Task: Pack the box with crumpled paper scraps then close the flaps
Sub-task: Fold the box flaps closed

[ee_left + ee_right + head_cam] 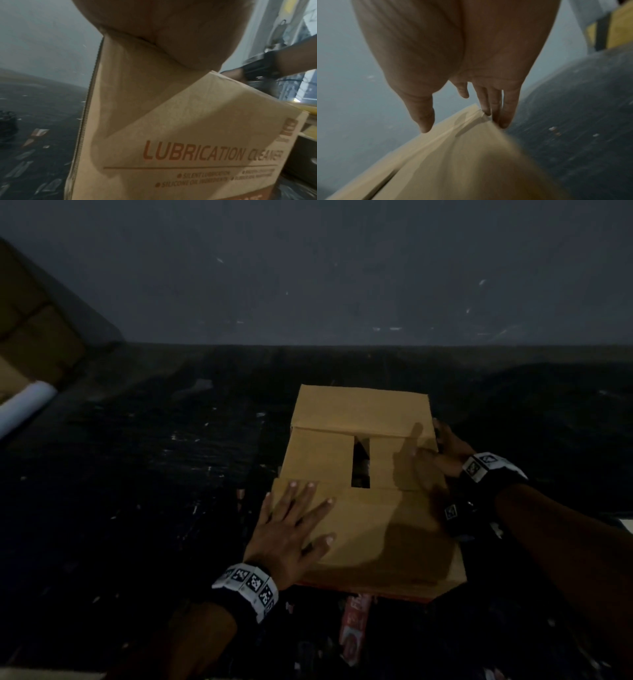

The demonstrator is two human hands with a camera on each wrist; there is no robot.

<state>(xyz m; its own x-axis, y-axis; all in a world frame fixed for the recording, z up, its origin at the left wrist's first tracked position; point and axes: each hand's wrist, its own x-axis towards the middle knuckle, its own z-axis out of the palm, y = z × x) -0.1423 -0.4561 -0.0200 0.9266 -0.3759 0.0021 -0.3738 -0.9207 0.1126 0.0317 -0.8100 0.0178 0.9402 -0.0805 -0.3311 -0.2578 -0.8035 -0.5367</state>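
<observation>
A brown cardboard box (359,412) stands on the dark floor with its top flaps folded down. A small rectangular gap (360,463) stays between the flaps, and what is inside it is too dark to make out. My left hand (294,525) lies flat with spread fingers on the near flap. My right hand (445,450) is at the box's right edge, its fingers (506,115) straight and touching the flap's corner. In the left wrist view the box (188,121) shows the print "LUBRICATION CLEANER" below my palm (163,33).
Small paper scraps (38,132) litter the dark floor. A red-and-white piece (356,621) lies just in front of the box. At far left are a white roll (27,402) and stacked cardboard boxes (30,330). A grey wall (342,268) rises behind.
</observation>
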